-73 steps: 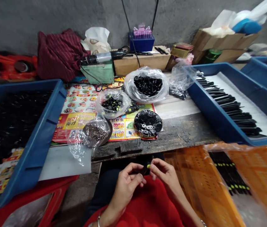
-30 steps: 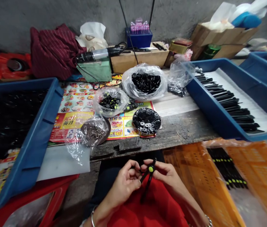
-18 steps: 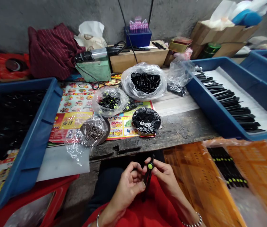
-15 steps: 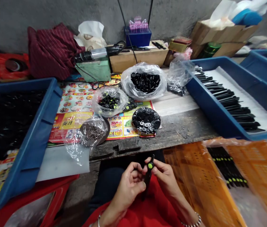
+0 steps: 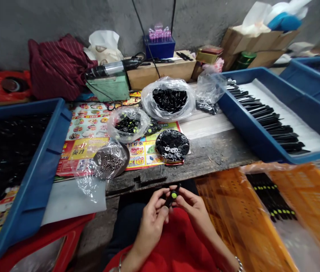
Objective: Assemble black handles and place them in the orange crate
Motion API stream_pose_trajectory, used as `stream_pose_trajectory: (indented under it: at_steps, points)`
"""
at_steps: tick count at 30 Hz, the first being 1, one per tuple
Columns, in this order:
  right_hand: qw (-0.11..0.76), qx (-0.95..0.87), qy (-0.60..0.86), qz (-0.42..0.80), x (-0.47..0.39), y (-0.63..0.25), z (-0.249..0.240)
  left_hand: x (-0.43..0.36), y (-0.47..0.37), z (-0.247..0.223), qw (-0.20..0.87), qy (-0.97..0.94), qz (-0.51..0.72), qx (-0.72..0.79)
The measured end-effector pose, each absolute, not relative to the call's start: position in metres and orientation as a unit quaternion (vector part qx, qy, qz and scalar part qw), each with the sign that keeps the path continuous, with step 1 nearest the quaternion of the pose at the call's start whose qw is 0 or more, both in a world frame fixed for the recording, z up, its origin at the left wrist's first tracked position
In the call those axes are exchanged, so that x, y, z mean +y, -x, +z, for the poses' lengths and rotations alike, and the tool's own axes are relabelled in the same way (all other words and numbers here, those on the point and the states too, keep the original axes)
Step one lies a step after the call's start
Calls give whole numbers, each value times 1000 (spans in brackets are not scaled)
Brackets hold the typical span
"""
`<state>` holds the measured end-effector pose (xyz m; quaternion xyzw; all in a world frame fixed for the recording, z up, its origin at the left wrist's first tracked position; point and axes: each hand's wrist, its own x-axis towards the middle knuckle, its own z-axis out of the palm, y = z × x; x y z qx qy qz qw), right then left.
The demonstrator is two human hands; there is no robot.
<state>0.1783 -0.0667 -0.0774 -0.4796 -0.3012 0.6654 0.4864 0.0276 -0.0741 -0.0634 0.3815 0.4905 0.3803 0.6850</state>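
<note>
A black tool with a yellow-green round piece (image 5: 173,195) is held between both hands above my lap, its tip pointing up and to the right. My left hand (image 5: 154,216) pinches its lower part. My right hand (image 5: 191,206) grips it near the round piece and the tip. Beyond the hands on the bench lie a dish of small metal screws (image 5: 111,161), a pile of flat black parts (image 5: 172,144), a bag of black and green round pieces (image 5: 128,122) and a larger bag of black parts (image 5: 169,99).
A blue bin of dark parts (image 5: 52,124) stands at the left, over a red stool (image 5: 71,241). At the right are a blue tray of black pieces (image 5: 233,117) and an orange crate (image 5: 313,204). A power screwdriver (image 5: 111,69) lies at the back.
The tool has tilted more to the right, and my fingers have shifted around it. Both hands have moved slightly left in the picture; the camera view has shifted a little.
</note>
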Motion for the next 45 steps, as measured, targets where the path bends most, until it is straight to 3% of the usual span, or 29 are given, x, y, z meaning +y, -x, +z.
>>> stream_pose_trajectory:
  at_steps: [5,19,31,38,45]
  points:
    - [474,-346,535,608,-66,-186,-77,-73,-19,-67,572,-503,360,539]
    - [437,-634,532,352,-74,-189,-68,-81,-21,-75,568,-536,384,492]
    - [383,-580,524,492,-65,-193,-73,-82,-22,-76,607,-482,390,497]
    - [428,-428,520,604,-67,-190,-77,-80,-26,-73,715,-367,365,469]
    - [460,-310,569,607,-69,-194,-80,-74,-23,-66,677,-385,361,513]
